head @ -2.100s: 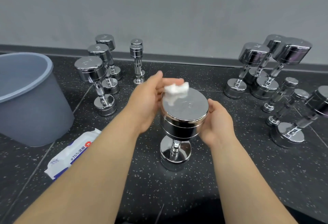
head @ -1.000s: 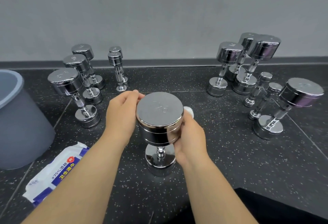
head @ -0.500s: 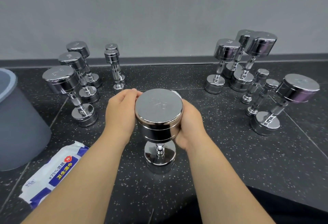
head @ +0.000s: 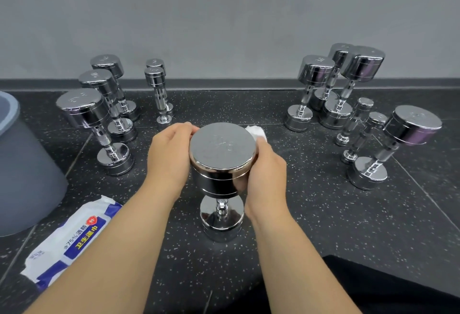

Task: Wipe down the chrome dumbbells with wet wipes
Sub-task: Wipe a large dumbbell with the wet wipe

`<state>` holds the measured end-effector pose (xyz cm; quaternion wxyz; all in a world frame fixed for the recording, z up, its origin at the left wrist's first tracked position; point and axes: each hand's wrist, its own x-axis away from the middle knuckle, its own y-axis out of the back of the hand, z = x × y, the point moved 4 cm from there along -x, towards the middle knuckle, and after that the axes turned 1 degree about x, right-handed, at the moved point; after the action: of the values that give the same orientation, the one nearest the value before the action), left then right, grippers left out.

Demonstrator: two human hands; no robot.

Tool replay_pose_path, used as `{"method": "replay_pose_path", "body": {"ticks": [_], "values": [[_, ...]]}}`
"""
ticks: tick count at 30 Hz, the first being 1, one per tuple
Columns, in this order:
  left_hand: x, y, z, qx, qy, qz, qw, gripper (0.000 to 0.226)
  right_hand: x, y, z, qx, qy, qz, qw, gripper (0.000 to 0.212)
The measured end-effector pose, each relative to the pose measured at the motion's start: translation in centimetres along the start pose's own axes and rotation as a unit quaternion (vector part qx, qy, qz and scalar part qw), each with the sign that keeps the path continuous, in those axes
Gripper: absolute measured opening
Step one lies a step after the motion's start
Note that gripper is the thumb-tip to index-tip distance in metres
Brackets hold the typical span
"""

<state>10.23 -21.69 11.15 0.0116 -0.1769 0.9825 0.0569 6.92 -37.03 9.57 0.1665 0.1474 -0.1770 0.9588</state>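
Dumbbell (head: 222, 149): upright, floor centre. Left hand (head: 168, 156) grips its top head at 9 o'clock, steadying. Right hand (head: 267, 174) clasps wipe (head: 256, 131) against the head, 2 o'clock. Step: wiping head's side. Next, likely: round the rim, then handle.

Soft, even light falls from above, moderately bright. The flat top of the upright chrome dumbbell (head: 222, 144) at centre carries a pale, diffuse sheen. Shadows on the speckled black floor (head: 311, 214) are faint and short. Wide-angle distortion tilts the far chrome dumbbell cluster (head: 412, 127) at three o'clock and the other chrome dumbbell cluster (head: 82, 107) at nine o'clock outward. Detail is slightly soft everywhere.
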Motion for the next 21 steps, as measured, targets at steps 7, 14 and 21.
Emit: {"method": "replay_pose_path", "body": {"ticks": [7, 14, 21], "values": [[0.2, 0.0, -0.3, -0.010, 0.019, -0.007, 1.000, 0.030, 2.4, 1.4, -1.8, -0.012, -0.060, -0.038, 0.997, 0.028], [2.2, 0.6, 0.0, 0.015, 0.062, 0.016, 0.998, 0.023, 4.1, 1.8, -1.3, -0.106, -0.104, -0.021, 0.989, 0.027], [5.2, 1.7, -0.1, 0.054, 0.135, 0.050, 0.988, 0.024, 7.2, 0.8, -2.8, -0.055, -0.137, 0.041, 0.988, 0.027]]}}
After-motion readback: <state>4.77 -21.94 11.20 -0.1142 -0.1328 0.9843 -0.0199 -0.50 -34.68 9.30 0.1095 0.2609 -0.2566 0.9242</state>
